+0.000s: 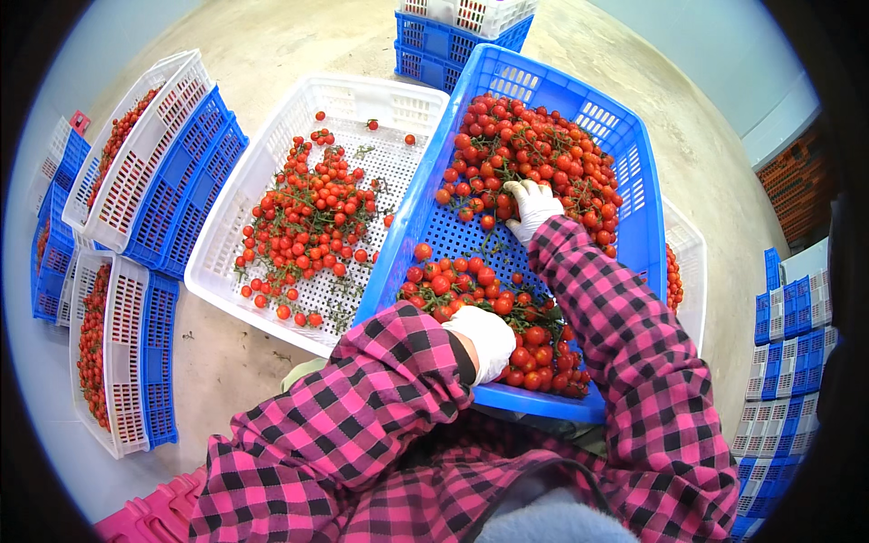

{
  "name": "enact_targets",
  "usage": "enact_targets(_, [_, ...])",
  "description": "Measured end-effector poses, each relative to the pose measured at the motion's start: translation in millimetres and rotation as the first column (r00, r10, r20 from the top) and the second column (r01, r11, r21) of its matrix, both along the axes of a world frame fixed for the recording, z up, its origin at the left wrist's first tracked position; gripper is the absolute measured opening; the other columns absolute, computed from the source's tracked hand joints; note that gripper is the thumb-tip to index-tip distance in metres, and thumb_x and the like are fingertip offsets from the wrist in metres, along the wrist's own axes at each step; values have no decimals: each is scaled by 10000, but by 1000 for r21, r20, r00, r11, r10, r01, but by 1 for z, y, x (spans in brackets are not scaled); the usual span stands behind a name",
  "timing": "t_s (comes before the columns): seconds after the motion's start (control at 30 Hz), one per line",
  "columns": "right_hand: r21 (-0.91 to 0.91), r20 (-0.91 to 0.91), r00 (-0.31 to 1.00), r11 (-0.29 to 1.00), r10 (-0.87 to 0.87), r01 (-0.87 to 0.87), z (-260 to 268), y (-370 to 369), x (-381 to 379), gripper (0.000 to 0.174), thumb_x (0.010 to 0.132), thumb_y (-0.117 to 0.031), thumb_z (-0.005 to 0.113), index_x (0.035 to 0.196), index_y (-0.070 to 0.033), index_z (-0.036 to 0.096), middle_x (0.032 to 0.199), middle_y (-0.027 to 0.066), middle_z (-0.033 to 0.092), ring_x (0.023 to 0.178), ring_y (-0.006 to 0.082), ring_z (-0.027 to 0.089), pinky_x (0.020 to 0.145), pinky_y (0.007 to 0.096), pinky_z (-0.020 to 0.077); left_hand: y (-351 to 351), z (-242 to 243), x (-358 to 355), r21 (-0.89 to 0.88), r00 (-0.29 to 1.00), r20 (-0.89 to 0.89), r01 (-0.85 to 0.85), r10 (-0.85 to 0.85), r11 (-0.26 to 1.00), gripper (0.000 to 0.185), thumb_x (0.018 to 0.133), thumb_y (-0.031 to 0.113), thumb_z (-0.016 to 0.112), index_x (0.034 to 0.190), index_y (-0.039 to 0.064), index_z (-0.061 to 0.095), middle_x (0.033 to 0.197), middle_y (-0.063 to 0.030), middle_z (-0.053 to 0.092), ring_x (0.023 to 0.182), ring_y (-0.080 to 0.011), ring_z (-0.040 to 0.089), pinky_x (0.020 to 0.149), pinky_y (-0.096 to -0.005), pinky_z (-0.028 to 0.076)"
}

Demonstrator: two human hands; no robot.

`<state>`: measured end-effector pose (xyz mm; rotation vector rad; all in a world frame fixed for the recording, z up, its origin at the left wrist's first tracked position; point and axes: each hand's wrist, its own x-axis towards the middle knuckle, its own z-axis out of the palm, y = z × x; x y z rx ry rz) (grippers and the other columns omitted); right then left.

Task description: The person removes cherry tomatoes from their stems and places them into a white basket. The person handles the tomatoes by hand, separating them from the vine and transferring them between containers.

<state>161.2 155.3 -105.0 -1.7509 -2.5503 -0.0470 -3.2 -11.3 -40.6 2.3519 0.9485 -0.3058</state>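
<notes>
A blue plastic crate (645, 197) lies before me with two heaps of cherry tomatoes on the vine. At the near edge of the far heap (529, 146) is my right hand (533, 209), white-gloved, its fingers spread against the tomatoes; whether it grips any cannot be told. My left hand (485, 343), also white-gloved, rests on the near heap (475, 282), its fingers hidden from view. To the left, a white plastic crate (224, 237) holds a looser pile of cherry tomatoes (312, 210) and stem scraps on its perforated bottom.
Stacked blue and white crates (176, 176) with tomatoes stand at the left. Another stack (434, 47) is beyond the blue crate. A white crate with tomatoes (689, 265) shows at its right. More crates (787, 360) are stacked far right. A pink plastic object (159, 509) is at lower left.
</notes>
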Motion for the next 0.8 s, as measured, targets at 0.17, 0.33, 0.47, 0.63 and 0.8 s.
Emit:
enact_targets(0.17, [-27,-161,987,999,24,-28,-13,3,3,556,684,-109,691,1185,-160,456,1135,104,493,1077,320,474,899,402,437,0,-1,0,11,1000,21,3,-3,1000,244,776,267,565,846,57,668,838,-141,652,790,-316,638,682,-417,502])
enact_targets(0.33, [-263,-202,971,948,129,-180,-1,-17,8,431,654,-7,606,1069,-109,546,1028,154,546,1009,333,529,873,376,447,-2,3,-2,16,1000,-3,14,-14,1000,257,787,274,553,870,60,668,866,-142,653,813,-313,638,690,-413,503])
enact_targets(0.47, [-464,-352,934,855,60,-230,3,-44,11,543,621,-68,698,1135,-38,526,977,102,568,953,222,558,853,318,455,-2,4,-3,15,1000,-3,14,-14,1000,270,796,283,543,880,58,665,880,-146,652,826,-313,637,697,-413,503])
enact_targets(0.63, [-713,-678,509,643,-530,-280,29,-60,31,446,717,-41,683,1132,-11,521,1060,95,573,971,185,566,854,339,481,0,5,-2,5,998,-59,-12,12,1000,295,801,317,556,892,60,670,877,-137,655,838,-305,637,699,-422,501])
enact_targets(0.8, [-634,-540,-41,439,-841,-637,62,-94,50,265,857,-99,585,1108,-25,538,1091,132,596,982,240,608,765,342,550,9,11,-14,129,987,-43,-146,152,981,324,815,372,529,843,86,679,840,-118,663,808,-294,639,679,-428,499])
